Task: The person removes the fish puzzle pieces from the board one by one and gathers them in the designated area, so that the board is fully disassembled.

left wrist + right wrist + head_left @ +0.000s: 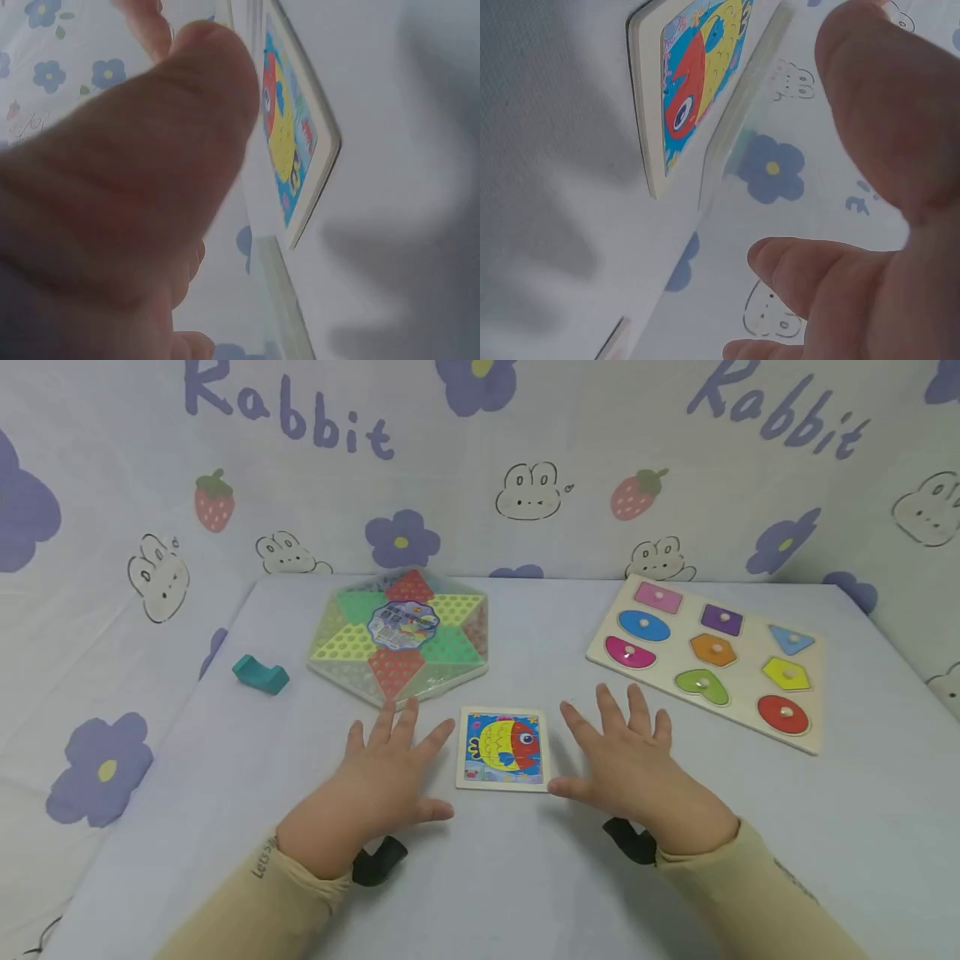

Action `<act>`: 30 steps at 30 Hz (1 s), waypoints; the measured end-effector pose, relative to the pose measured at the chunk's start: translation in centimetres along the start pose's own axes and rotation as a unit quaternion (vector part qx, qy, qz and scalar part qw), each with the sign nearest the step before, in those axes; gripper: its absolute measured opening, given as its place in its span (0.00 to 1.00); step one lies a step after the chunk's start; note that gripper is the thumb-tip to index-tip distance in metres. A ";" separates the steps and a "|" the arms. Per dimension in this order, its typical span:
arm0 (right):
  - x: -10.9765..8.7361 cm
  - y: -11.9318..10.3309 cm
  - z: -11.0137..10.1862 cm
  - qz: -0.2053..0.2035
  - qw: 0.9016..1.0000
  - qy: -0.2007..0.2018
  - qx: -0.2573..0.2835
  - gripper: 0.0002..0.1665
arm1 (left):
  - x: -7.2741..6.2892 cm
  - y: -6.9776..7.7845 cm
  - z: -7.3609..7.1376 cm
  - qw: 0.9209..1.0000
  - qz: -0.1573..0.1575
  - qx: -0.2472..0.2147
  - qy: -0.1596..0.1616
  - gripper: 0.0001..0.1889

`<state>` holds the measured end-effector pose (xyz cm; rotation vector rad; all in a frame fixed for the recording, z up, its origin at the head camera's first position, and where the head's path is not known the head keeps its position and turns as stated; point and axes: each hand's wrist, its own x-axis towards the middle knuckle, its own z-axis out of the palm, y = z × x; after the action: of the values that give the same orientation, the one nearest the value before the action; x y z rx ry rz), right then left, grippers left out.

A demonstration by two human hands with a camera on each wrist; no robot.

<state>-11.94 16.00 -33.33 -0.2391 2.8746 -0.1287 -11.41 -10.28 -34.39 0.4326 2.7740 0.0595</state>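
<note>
A small square jigsaw puzzle [503,749] with a yellow and red fish lies flat on the table between the two hands. To its left, my left hand [386,777] is spread with straight fingers, holding nothing. On the other side my right hand [633,768] is spread too, its thumb close to the puzzle's lower right corner; whether it touches cannot be told from the head view. The left wrist view shows the left thumb [165,142] large in front of the puzzle [281,127]. In the right wrist view the puzzle [697,75] stands apart from the right thumb [885,97].
A hexagonal Chinese checkers board [401,635] lies behind the left hand. At the back right is a wooden shape board [742,647] with coloured knobbed pieces. A teal curved block [260,675] sits near the left edge. A patterned cloth [450,468] hangs behind the table.
</note>
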 end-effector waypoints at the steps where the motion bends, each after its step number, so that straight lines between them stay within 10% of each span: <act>1: 0.1 -0.1 0.0 -0.001 1.000 -0.001 -0.001 0.60 | 0.0 0.2 0.1 1.000 0.004 0.003 -0.002 0.53; 15: 2.5 -2.0 0.8 -0.020 0.999 -0.022 -0.021 0.57 | 0.2 2.9 2.6 0.995 0.089 0.030 -0.025 0.50; 30: 5.1 -4.3 0.8 -0.083 0.996 -0.030 -0.017 0.47 | 0.0 2.8 3.1 0.993 0.113 0.045 -0.016 0.48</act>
<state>-15.94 10.85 -34.83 -0.4788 2.7956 -0.1018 -9.55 -7.62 -37.09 0.7612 2.6912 -0.0187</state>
